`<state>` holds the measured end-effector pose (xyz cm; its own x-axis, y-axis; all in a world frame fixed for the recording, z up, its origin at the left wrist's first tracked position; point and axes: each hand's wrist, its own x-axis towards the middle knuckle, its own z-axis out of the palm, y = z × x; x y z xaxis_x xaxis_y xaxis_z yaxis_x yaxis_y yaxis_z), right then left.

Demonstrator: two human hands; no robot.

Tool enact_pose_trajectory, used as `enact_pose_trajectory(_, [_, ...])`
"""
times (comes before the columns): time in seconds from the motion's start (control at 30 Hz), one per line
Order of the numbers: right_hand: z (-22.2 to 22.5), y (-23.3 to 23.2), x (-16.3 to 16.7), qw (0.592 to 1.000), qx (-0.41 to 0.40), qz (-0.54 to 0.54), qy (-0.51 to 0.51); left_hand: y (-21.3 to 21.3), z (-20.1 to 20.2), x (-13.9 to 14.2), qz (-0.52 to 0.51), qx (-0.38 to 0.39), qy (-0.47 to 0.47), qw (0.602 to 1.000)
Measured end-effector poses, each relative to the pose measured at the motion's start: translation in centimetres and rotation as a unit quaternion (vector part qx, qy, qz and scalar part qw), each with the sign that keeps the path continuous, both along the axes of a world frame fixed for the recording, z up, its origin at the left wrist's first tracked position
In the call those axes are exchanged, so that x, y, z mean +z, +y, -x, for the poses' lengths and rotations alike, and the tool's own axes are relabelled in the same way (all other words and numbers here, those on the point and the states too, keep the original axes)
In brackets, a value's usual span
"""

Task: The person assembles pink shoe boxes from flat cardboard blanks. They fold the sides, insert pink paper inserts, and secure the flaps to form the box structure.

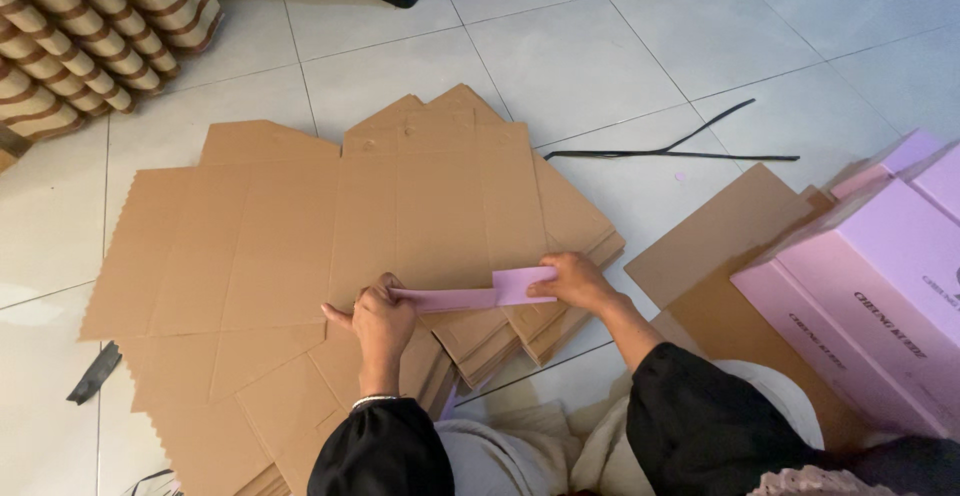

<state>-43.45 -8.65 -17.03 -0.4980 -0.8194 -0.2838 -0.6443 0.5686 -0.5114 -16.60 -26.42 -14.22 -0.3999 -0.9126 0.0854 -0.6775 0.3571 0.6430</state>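
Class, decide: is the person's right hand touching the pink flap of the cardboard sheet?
Touching. The head view shows the right hand with fingers pressed on the pink flap, no gap between them.

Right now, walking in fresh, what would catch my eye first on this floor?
First, the big stack of flat brown cardboard box blanks spread across the white tiled floor in the middle. On its near edge, the left hand and right hand fold a pink cardboard flap between them. At the right edge stand folded pink boxes, and a thin black strap lies beyond the stack.
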Motion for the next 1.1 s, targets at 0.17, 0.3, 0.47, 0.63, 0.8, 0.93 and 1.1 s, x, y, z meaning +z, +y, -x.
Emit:
enact_pose_trajectory(0.17, [-0.6, -0.6, 0.0, 0.993, -0.03, 0.067, 0.088, -0.2, 0.0, 0.0, 0.011, -0.001, 0.017, 1.0])
enact_pose_trajectory(0.3, [-0.5, -0.9, 0.4, 0.993, -0.055, -0.02, 0.101, 0.1, 0.3, 0.1, 0.034, 0.016, 0.008, 0.999])
enact_pose_trajectory(0.47, [-0.7, -0.6, -0.4, 0.995, -0.028, 0.022, 0.098, 1.1, 1.3, 0.4, 0.064, 0.094, 0.109, 0.988])
enact_pose_trajectory(0.63, [-0.8, 0.5, -0.5, 0.999, 0.011, 0.019, 0.049, 0.4, 0.8, -0.1, 0.024, 0.016, 0.2, 0.979])
enact_pose_trajectory(0.8, [-3.9, 1.6, 2.3, 0.972, 0.184, -0.092, -0.111, -1.9, 0.3, 0.7, 0.155, -0.115, 0.281, 0.94])
enact_pose_trajectory(0.93, [-10.8, 2.4, 3.2, 0.944, 0.208, -0.052, -0.249, -2.6, 0.2, 1.5, 0.195, -0.017, 0.266, 0.944])
enact_pose_trajectory(1.1, [-13.6, 2.4, 3.1, 0.928, 0.189, 0.0, -0.322, -2.5, 0.3, 0.5, -0.049, 0.138, 0.313, 0.938])
